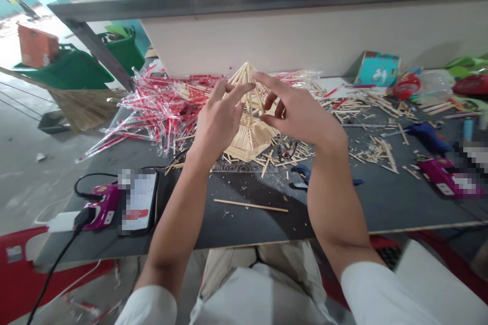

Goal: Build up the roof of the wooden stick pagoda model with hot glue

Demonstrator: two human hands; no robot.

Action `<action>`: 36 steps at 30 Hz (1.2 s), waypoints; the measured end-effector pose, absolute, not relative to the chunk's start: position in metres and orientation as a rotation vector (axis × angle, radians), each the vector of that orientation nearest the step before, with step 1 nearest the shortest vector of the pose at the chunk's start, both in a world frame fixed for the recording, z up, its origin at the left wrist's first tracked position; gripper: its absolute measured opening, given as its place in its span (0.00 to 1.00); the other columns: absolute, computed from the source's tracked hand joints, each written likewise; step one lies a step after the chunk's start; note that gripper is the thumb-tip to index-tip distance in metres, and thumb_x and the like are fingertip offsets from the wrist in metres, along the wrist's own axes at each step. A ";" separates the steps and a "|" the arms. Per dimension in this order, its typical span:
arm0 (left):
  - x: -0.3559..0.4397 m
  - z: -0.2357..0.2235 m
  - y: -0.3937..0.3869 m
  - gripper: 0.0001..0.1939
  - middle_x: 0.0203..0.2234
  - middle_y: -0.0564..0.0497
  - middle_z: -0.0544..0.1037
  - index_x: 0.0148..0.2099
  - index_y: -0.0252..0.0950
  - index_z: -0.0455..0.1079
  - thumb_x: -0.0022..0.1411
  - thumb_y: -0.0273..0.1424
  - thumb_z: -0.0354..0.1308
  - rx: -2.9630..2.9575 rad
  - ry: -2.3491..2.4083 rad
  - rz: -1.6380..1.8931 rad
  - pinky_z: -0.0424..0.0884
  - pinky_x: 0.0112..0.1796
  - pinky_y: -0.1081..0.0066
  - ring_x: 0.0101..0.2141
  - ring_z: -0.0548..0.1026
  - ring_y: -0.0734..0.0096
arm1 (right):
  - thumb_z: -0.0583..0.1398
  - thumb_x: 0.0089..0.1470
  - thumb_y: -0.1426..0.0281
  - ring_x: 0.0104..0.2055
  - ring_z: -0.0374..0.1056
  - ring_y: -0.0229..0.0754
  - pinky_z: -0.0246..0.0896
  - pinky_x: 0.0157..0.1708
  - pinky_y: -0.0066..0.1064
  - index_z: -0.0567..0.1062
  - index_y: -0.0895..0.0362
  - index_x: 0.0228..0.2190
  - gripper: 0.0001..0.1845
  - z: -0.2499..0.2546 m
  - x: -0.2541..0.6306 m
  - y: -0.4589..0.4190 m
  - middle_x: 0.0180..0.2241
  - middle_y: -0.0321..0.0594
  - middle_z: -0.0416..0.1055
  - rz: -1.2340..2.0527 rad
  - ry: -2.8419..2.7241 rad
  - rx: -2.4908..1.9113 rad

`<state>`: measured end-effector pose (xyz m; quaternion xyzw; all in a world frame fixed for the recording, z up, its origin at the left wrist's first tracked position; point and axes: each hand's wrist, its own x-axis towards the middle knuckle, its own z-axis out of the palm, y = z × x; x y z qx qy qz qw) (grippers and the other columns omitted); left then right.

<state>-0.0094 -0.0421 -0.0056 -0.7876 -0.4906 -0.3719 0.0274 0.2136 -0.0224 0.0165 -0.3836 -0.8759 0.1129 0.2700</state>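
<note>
A small model of pale wooden sticks (252, 143) stands on the dark table, with a wide slatted lower part and sticks rising to a pointed top. My left hand (219, 119) is at its left side, index finger stretched across the upper sticks and thumb apart below. From the right, my right hand (295, 111) reaches to the same upper part; its index finger points out, the thumb is apart and the other fingers are bent. Nothing shows clearly held in either hand, and whether the fingertips touch the sticks I cannot tell. One loose thin stick (251, 205) lies nearer me.
Red-and-clear plastic wrappers (163, 106) heap at the left. Cut stick pieces (375, 155) scatter rightward. A clear ruler (232, 167) lies before the model. A phone (143, 203) and purple power strip (102, 205) sit front left; a blue-handled tool (429, 137) lies right. A wall (305, 40) stands behind.
</note>
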 end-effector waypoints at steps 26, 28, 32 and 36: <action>-0.007 0.001 -0.048 0.24 0.52 0.43 0.75 0.67 0.45 0.63 0.72 0.26 0.53 -2.457 -1.561 -1.214 0.76 0.39 0.67 0.47 0.79 0.59 | 0.59 0.62 0.70 0.30 0.69 0.43 0.63 0.38 0.40 0.73 0.54 0.31 0.06 0.000 0.169 -0.020 0.29 0.42 0.75 0.115 -1.906 -1.176; -0.007 0.000 -0.047 0.24 0.51 0.43 0.75 0.66 0.45 0.63 0.71 0.25 0.53 -2.452 -1.562 -1.212 0.76 0.40 0.67 0.47 0.79 0.59 | 0.59 0.62 0.71 0.30 0.69 0.43 0.64 0.37 0.39 0.73 0.54 0.31 0.06 -0.001 0.169 -0.019 0.29 0.41 0.75 0.103 -1.905 -1.168; -0.007 0.001 -0.048 0.24 0.52 0.44 0.76 0.66 0.45 0.63 0.71 0.25 0.54 -2.447 -1.561 -1.207 0.76 0.39 0.68 0.47 0.79 0.59 | 0.58 0.61 0.70 0.30 0.69 0.43 0.64 0.37 0.39 0.73 0.53 0.31 0.06 -0.001 0.169 -0.019 0.28 0.40 0.75 0.090 -1.911 -1.176; -0.007 0.000 -0.048 0.24 0.52 0.44 0.76 0.66 0.45 0.63 0.71 0.24 0.55 -2.444 -1.565 -1.207 0.76 0.39 0.68 0.46 0.79 0.59 | 0.60 0.61 0.70 0.29 0.69 0.42 0.65 0.36 0.39 0.74 0.54 0.31 0.05 0.000 0.171 -0.019 0.28 0.40 0.76 0.123 -1.893 -1.177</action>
